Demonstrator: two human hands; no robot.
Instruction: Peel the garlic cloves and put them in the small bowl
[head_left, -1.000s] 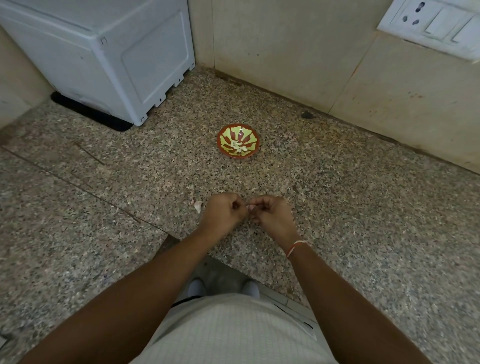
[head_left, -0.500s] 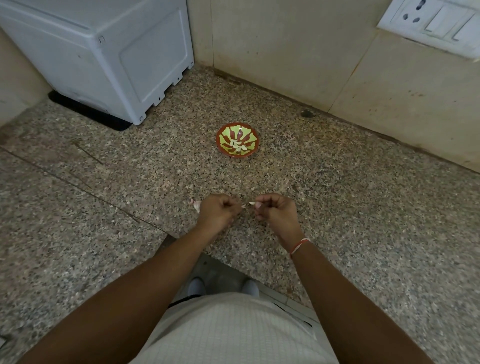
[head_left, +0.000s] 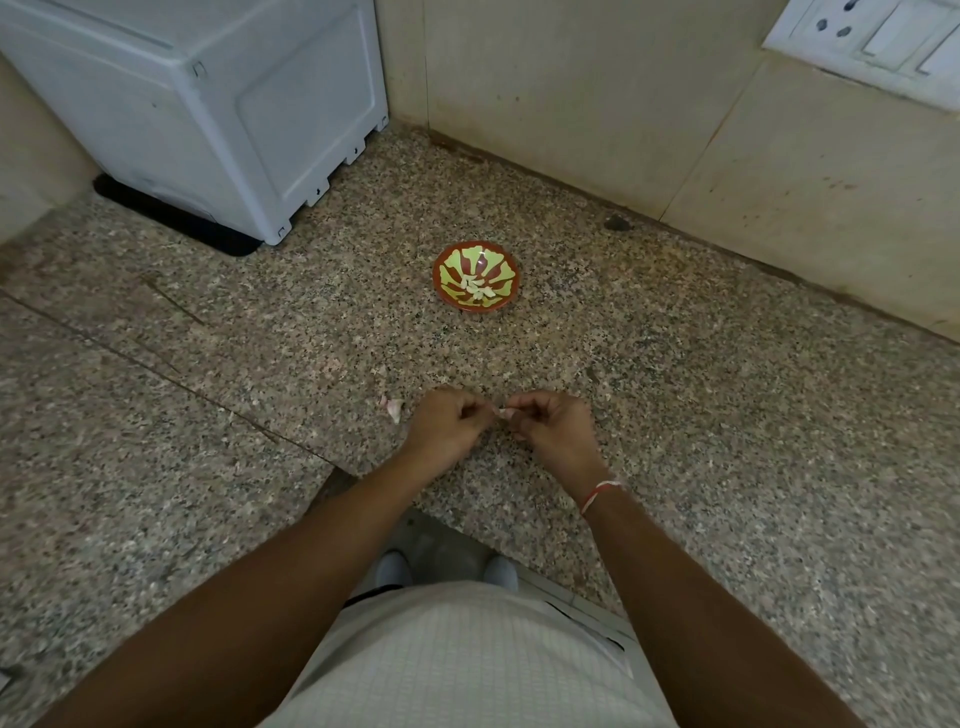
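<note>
Granite counter | both hands pinching small pale garlic clove | peeled cloves in bowl

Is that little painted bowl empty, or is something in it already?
Not empty. The small bowl stands upright on the counter with several pale peeled garlic cloves at its bottom.

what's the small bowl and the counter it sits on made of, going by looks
Small bowl: looks like glazed ceramic or glossy melamine; red-brown rim, yellow-green petal pattern and a light glint inside. I can't tell which.

Counter: looks like polished granite or similar speckled stone; fine grey, pink and black flecks with a straight seam between slabs.
</note>
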